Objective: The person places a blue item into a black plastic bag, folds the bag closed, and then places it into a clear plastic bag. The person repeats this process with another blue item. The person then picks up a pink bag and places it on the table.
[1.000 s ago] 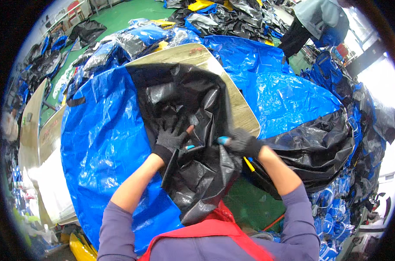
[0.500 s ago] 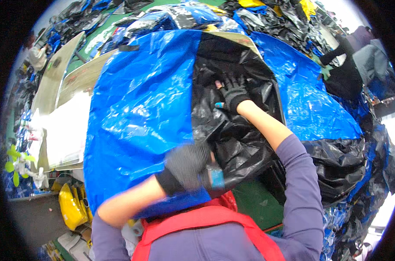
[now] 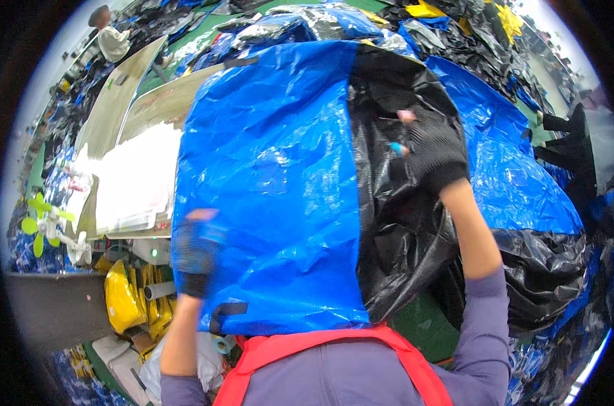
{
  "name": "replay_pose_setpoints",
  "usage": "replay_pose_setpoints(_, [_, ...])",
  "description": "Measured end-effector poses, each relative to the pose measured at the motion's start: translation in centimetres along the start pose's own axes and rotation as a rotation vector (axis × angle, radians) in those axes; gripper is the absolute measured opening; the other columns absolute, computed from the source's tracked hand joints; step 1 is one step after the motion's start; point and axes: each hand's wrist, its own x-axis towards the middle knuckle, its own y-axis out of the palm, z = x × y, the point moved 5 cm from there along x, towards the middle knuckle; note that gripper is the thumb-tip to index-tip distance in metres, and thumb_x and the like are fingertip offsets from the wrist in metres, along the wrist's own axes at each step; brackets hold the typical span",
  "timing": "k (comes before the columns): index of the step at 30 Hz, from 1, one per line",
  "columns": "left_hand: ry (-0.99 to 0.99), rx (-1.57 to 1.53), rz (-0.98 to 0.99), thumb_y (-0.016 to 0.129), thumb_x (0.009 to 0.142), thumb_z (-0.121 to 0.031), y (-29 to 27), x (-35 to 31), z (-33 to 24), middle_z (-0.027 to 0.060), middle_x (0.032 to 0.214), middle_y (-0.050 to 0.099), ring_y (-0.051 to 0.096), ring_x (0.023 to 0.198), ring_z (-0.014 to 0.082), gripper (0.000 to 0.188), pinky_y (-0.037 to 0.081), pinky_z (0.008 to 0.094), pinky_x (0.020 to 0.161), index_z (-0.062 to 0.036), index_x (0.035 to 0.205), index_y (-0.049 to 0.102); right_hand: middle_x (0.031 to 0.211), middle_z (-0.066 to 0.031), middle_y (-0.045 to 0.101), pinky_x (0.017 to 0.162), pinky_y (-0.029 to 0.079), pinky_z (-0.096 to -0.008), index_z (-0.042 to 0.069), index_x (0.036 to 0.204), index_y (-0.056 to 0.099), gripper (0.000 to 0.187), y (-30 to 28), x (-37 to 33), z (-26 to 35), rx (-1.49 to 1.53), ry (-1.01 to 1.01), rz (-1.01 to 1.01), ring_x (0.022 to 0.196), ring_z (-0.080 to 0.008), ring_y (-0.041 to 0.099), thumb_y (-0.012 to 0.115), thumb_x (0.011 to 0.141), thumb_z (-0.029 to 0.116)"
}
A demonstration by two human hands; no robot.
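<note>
I see the big blue tarp sheet spread across the middle of the tabletop, its black plastic lining showing as a broad dark band down its right half. My left hand, in a dark glove, sits at the sheet's left edge near the lower corner; it is blurred, and I cannot tell whether its fingers are closed on the edge or only laid against it. My right hand, also gloved, lies up on the black lining with its fingers loosely spread and pressing flat, gripping nothing that I can make out. The sheet covers most of the tabletop and hides what lies under it. To its left a stack of white sheets rests on the bare surface, just beside the blue edge. Further left stands a yellow-green toy-like fan shape, and below the tabletop's edge a yellow bag hangs among clutter. More blue and black sheets are heaped to the right and along the top. Another person stands at the far upper left
</note>
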Motion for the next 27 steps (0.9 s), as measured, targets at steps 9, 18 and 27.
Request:
replay_pose_setpoints(9, [-1.030,-0.897,0.370,0.053,0.092,-0.040,1.7,-6.0,20.5,0.0139,0.115,0.059,0.057,0.100,0.0255,0.047,0.045,0.0386,0.085,-0.0027,0.120,0.055,0.104,-0.0221,0.066,0.080,0.050,-0.0389,-0.001,0.127,0.050,0.056,6.0,-15.5,-11.9,0.546,0.609,0.050,0.092,-0.0303,0.066,0.066,0.083,0.030])
replay_pose_setpoints(18, [-0.460,-0.135,0.590,0.050,0.093,-0.028,-3.0,10.1,21.9,0.0083,0.096,0.065,0.063,0.086,0.0251,0.029,0.048,0.0375,0.072,-0.0047,0.109,0.056,0.116,-0.0227,0.059,0.090,0.047,-0.0423,0.005,0.121,0.053,0.050,8.0,-15.6,-15.9,0.329,0.595,0.195,0.107,-0.0396,0.057,0.063,0.073,0.014])
replay_pose_setpoints(27, [-0.834,-1.211,0.553,0.054,0.091,-0.051,13.8,24.9,24.3,0.0133,0.108,0.063,0.058,0.084,0.0238,0.056,0.049,0.0389,0.074,-0.0004,0.116,0.057,0.095,-0.0210,0.063,0.071,0.050,-0.0464,0.009,0.105,0.060,0.033,3.1,-10.9,-13.0,0.030,0.436,-0.381,0.082,-0.0374,0.063,0.062,0.077,0.026])
